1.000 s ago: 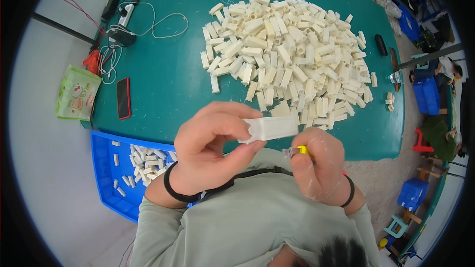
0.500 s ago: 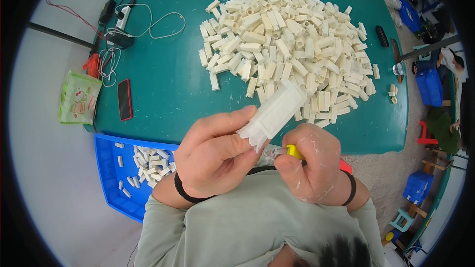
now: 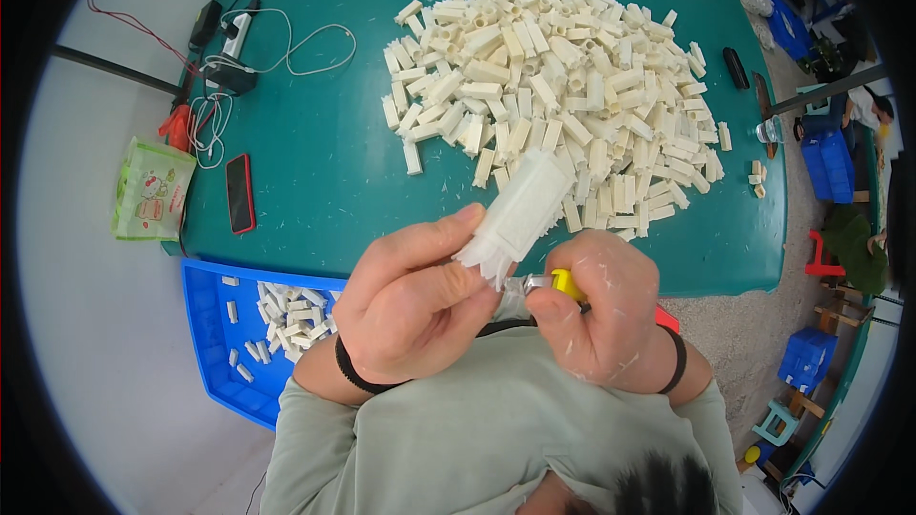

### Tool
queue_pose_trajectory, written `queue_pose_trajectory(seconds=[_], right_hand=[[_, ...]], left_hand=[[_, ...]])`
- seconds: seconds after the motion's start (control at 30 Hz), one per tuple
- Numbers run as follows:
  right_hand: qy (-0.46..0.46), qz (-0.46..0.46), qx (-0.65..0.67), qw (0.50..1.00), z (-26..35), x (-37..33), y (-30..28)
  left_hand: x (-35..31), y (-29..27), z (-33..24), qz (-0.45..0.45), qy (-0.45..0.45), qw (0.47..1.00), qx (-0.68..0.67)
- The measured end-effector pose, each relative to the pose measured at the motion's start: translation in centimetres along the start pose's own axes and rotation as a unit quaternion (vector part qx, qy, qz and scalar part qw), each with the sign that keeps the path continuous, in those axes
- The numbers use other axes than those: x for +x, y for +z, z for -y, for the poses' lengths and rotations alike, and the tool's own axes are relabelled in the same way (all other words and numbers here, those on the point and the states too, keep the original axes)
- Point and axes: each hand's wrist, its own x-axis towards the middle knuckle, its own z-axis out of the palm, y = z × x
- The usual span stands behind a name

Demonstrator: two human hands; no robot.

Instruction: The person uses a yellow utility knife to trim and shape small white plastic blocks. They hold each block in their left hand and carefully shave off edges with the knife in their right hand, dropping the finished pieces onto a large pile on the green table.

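Note:
My left hand (image 3: 410, 300) grips the lower end of a white rectangular moulded part (image 3: 523, 208) between thumb and fingers. The part tilts up to the right, with a raised panel on its face and ragged, torn-looking flash along its edges. A yellow utility knife (image 3: 567, 284) is closed inside my right hand (image 3: 611, 310). Its metal tip points left and lies close to the part's lower end; whether it touches cannot be made out. White shavings stick to the right hand's skin.
A large heap of off-white moulded parts (image 3: 582, 86) covers the middle of the green table (image 3: 315, 181). At the left lie a phone (image 3: 240, 193), a power strip (image 3: 240, 36) with cables and a green bag (image 3: 153, 189). Below stands a blue tray (image 3: 215, 324) with similar white pieces.
The white part has shifted slightly left and down. The knife has moved a little left and up, and more of its metal tip shows.

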Motion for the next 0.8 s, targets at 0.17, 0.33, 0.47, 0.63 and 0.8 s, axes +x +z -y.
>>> queue_pose_trajectory(seconds=[0.17, 0.33, 0.47, 0.63, 0.8], right_hand=[[-0.012, -0.014, -0.018, 1.000, -0.1, 0.1, -0.1], [-0.013, -0.017, -0.035, 0.999, 0.0, 0.1, -0.3], [-0.022, -0.009, -0.023, 0.999, 0.1, 0.0, -0.3], [0.058, -0.009, 0.044, 0.997, 0.1, -0.4, -0.8], [0.188, 0.014, 0.190, 0.964, 0.1, -0.4, -1.8]], left_hand=[[-0.3, 0.2, 0.0, -0.019, -0.024, 0.999, -0.019], [0.1, 0.4, -0.4, -0.031, -0.049, 0.998, -0.023], [-0.1, 0.6, -0.6, -0.058, -0.069, 0.994, -0.058], [0.5, 0.6, -0.7, -0.065, -0.061, 0.994, -0.057], [0.2, 0.6, -0.5, -0.053, -0.142, 0.957, -0.248]])
